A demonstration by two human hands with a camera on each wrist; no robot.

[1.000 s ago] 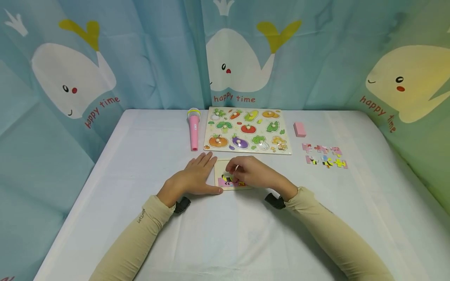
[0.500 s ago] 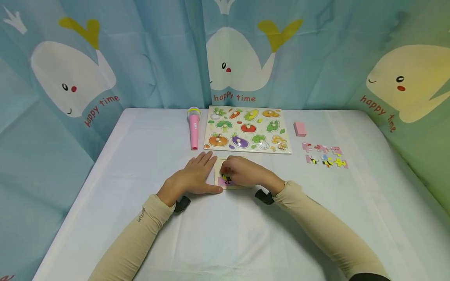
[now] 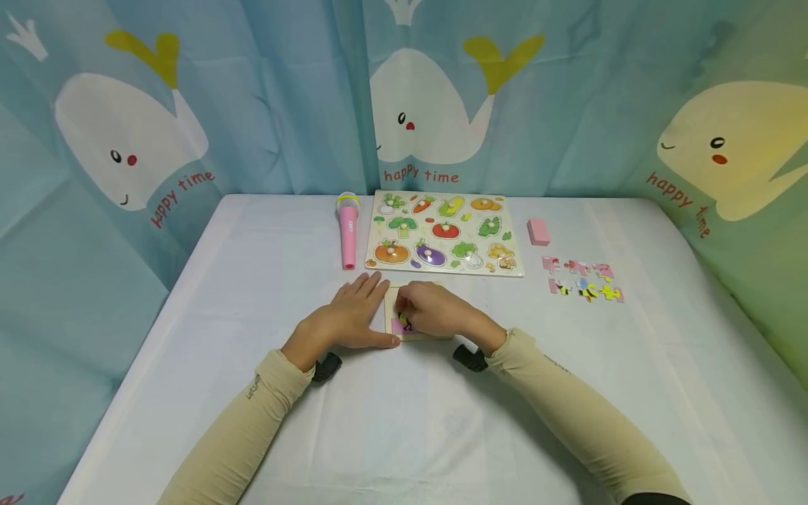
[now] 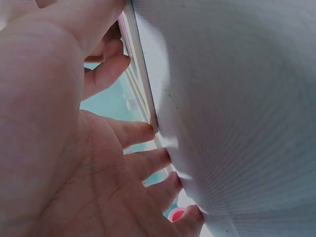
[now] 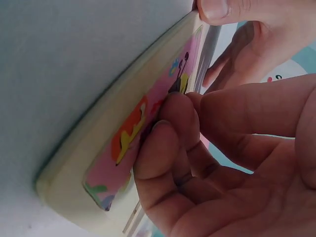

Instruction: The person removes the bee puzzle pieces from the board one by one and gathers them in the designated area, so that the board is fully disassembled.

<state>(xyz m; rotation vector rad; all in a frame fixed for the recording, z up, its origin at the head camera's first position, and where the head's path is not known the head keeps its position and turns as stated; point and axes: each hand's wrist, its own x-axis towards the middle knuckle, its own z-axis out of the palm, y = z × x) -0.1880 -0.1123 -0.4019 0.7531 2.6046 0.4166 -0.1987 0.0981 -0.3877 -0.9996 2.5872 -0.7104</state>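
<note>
A small wooden puzzle board (image 3: 392, 312) lies on the white-covered table, partly hidden by my right hand. Pink pieces with a bee and an orange butterfly (image 5: 131, 129) line its near side in the right wrist view. My left hand (image 3: 353, 317) rests beside the board, fingers straight and spread along its left edge, thumb touching the near-left corner. Over the board is my right hand (image 3: 438, 310), its fingers curled and bunched with the tips against the pieces. Whether a piece is pinched between those fingertips is hidden.
Several loose jigsaw pieces (image 3: 587, 289) lie in two rows at the right. Behind them is a pink block (image 3: 539, 232). A vegetable peg puzzle (image 3: 445, 233) sits beyond the small board, with a pink toy microphone (image 3: 348, 231) at its left. A whale-print curtain (image 3: 297, 105) encloses the table.
My right hand has shifted left over the board, its fingertips drawing closer together and covering more of the pieces. In the last half second it barely moves. My left hand stays put.
</note>
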